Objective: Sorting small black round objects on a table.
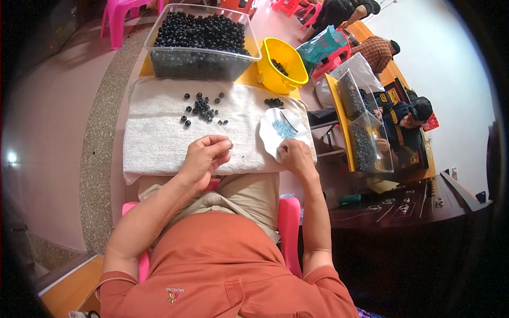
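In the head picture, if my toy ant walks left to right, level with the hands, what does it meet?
Speckled floor strip → left hand → right hand → nearer clear bin.

A person in a plaid shirt is leaning just right of the teal bag (pixel 322 46), and a person in black (pixel 340 11) is bending beyond it. A dark table (pixel 450 205) is standing nearer than the bag, to its right; a pink stool (pixel 114 20) is standing well left.
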Available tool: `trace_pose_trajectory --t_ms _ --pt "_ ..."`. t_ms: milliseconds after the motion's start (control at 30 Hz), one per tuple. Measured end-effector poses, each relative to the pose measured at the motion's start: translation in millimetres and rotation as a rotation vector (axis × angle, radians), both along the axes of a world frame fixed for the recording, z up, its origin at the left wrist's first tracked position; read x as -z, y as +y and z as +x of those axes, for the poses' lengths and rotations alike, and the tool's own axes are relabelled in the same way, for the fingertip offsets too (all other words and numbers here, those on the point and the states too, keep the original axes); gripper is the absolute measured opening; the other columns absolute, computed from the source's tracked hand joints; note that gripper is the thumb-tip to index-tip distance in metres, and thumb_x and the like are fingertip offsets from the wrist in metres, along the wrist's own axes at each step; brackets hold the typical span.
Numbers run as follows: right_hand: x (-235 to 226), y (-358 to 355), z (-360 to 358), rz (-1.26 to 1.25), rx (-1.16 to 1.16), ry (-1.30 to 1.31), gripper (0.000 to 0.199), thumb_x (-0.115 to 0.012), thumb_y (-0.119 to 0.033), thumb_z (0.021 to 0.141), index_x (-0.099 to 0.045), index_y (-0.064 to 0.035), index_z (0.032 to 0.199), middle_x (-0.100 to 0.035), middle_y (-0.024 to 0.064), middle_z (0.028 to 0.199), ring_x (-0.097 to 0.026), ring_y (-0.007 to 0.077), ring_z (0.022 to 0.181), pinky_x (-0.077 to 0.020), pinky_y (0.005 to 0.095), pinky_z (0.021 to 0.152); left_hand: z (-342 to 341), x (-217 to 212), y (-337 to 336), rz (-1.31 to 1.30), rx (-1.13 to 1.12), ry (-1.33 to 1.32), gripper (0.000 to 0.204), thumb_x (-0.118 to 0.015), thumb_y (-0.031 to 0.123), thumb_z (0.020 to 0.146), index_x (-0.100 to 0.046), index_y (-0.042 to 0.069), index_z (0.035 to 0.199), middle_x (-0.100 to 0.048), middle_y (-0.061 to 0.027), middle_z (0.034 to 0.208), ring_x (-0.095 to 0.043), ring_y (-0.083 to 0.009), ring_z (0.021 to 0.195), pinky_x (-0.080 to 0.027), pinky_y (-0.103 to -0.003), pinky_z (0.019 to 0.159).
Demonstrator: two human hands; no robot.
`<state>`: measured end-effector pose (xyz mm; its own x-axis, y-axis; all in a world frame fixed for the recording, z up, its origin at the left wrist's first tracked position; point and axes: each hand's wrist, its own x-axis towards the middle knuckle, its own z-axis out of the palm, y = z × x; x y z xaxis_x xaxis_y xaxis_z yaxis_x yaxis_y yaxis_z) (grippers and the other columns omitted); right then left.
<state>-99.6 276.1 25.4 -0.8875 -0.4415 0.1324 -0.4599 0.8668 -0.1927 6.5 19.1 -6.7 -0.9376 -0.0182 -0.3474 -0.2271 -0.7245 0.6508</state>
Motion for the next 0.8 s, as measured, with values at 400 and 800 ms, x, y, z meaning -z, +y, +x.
trace_pose_trajectory --t_ms 400,800 --pt "-6.5 -0.8 -0.5 -0.007 -0.049 -0.047 0.016 -0.058 -0.012 0.080 -0.069 -0.0020 0.085 -0.066 0.0225 0.084 -0.064 0.0392 0.083 -0.0501 0.0446 0.078 1.1 0.3 1.3 -0.003 0.022 0.009 0.012 -0.068 0.010 0.088 -0.064 0.006 0.098 -0.067 -0.0032 0.089 -0.062 -0.0094 0.077 -0.055 -0.024 0.073" --pt "9.0 -13.7 11.9 -0.575 -0.247 -0.249 0.014 -0.065 0.001 0.084 -0.067 0.0006 0.098 -0.066 0.0127 0.088 -0.066 0.0254 0.079 -0.0529 0.0336 0.071 1.7 0.1 4.4 -0.004 0.070 0.024 0.011 -0.068 0.010 0.089 -0.064 0.007 0.098 -0.066 -0.0019 0.090 -0.062 -0.0095 0.078 -0.055 -0.025 0.074"
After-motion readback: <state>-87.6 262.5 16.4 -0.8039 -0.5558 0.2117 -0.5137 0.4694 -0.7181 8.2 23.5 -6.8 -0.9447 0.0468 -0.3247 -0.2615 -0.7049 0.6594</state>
